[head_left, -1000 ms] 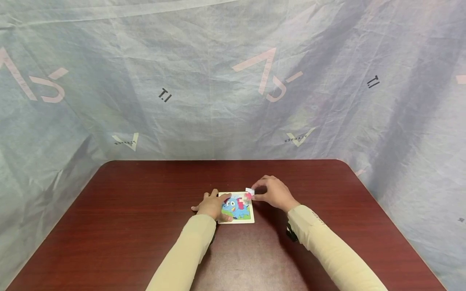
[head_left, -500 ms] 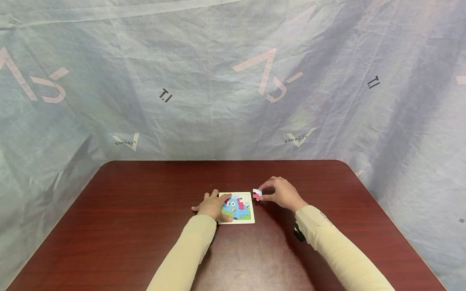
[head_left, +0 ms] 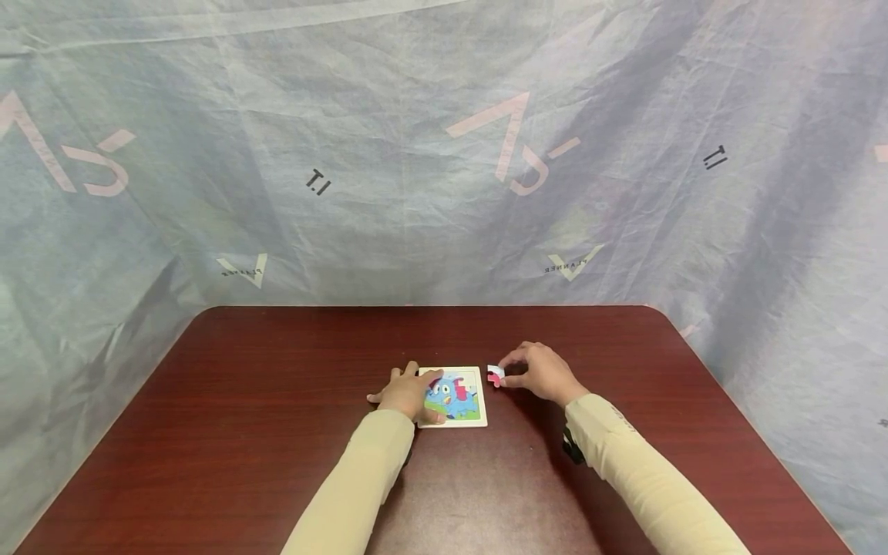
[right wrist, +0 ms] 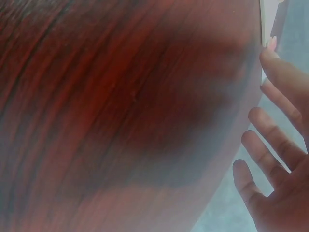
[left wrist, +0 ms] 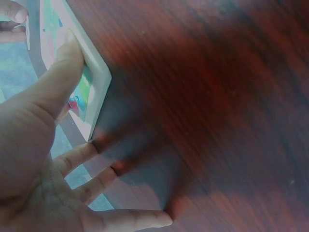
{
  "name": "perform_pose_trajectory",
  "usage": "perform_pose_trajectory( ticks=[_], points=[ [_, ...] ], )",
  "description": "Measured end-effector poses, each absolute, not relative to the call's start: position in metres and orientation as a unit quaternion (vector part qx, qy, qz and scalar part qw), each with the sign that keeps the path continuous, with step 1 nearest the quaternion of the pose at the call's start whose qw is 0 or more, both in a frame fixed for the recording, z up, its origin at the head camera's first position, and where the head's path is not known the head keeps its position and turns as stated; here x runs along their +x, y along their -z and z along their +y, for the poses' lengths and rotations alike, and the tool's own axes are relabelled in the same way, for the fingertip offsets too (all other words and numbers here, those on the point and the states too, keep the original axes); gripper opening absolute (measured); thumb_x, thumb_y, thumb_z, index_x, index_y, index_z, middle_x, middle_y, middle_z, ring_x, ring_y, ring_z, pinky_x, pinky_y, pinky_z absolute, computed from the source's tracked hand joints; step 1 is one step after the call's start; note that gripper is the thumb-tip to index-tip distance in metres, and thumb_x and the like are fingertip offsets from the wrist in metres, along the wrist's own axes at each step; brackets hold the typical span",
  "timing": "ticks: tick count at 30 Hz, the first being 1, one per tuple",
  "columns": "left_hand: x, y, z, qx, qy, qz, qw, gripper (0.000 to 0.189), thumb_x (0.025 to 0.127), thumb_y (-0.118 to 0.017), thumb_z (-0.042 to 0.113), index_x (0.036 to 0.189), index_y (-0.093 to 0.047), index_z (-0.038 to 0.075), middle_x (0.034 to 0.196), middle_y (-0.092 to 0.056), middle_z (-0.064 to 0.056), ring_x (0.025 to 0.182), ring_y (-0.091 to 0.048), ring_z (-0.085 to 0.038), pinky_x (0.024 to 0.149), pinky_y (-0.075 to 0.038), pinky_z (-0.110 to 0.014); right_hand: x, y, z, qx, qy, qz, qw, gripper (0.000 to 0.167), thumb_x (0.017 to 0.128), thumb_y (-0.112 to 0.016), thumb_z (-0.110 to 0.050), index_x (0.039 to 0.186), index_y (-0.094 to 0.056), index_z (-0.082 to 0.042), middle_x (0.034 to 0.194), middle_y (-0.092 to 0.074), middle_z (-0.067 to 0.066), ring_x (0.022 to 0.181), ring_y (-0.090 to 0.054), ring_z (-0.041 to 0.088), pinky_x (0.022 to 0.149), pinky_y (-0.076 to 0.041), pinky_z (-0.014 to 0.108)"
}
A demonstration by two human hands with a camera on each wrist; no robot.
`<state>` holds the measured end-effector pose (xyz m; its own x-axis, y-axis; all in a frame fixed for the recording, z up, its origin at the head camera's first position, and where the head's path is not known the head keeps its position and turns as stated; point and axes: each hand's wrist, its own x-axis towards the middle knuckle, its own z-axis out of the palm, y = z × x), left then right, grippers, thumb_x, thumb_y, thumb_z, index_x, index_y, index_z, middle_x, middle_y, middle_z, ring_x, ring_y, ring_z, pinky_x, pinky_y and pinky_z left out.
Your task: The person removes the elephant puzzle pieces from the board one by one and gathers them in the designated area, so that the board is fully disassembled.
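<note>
A square jigsaw board [head_left: 452,423] with a pale frame and a blue cartoon animal picture lies on the table. A light gap shows at the picture's upper right. My left hand [head_left: 402,395] rests on the board's left side, its thumb and index finger on top. In the left wrist view, the left thumb [left wrist: 70,60] presses the board while three other fingers touch the table, spread. To the right of the board, my right hand [head_left: 544,375] pinches a pink and white puzzle piece [head_left: 495,376] between thumb and fingers. The right wrist view barely shows this piece.
The dark red-brown wooden table [head_left: 277,370] extends around the board on all sides. A grey printed cloth [head_left: 416,193] hangs behind its far edge and at both sides.
My right hand has moved right with the puzzle piece, from over the board's upper right corner to beside the board, and slightly nearer. My left hand has stayed in place.
</note>
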<state>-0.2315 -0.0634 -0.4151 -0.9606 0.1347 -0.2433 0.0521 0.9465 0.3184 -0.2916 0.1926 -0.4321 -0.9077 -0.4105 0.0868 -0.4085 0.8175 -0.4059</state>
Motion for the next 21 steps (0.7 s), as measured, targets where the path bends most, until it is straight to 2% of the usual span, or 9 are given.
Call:
perform_pose_trajectory(
  ticks=[21],
  points=[
    [-0.2290, 0.4112, -0.0635, 0.045, -0.168, 0.977, 0.126, 0.080, 0.081, -0.087, 0.031, 0.152, -0.050, 0.025, 0.151, -0.039, -0.015, 0.141, -0.034, -0.041, 0.092, -0.038, -0.082, -0.2939, 0.4358, 0.1850, -0.214, 0.186, 0.959, 0.012, 0.022, 0.085, -0.085, -0.021, 0.105, -0.080, -0.013, 0.107, -0.068, 0.005, 0.105, -0.060, 0.030, 0.091, -0.050, 0.050]
  ],
)
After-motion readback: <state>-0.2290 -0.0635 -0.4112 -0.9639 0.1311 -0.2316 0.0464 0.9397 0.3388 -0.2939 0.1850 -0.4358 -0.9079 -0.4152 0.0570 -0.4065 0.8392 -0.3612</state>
